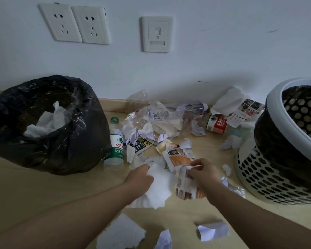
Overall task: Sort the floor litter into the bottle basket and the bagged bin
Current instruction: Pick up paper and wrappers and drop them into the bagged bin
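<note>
My left hand [140, 177] grips a white tissue [161, 187] low over the wooden floor. Beside it, my right hand [202, 170] pinches a crumpled printed leaflet [186, 186] with orange parts. The bin lined with a black bag [65, 141] stands at the left and holds white tissues. At the right edge stands a white perforated basket [269, 178] with a dark lining. A green-capped water bottle [115, 142] lies next to the bagged bin. A clear bottle [178, 112] and a red-labelled bottle [216, 124] lie in the litter near the wall.
Paper scraps, wrappers and clear plastic film [138, 101] cover the floor between bin and basket. More torn white paper [120, 232] lies near me at the bottom. The wall behind carries two sockets [74, 24] and a switch plate [156, 34].
</note>
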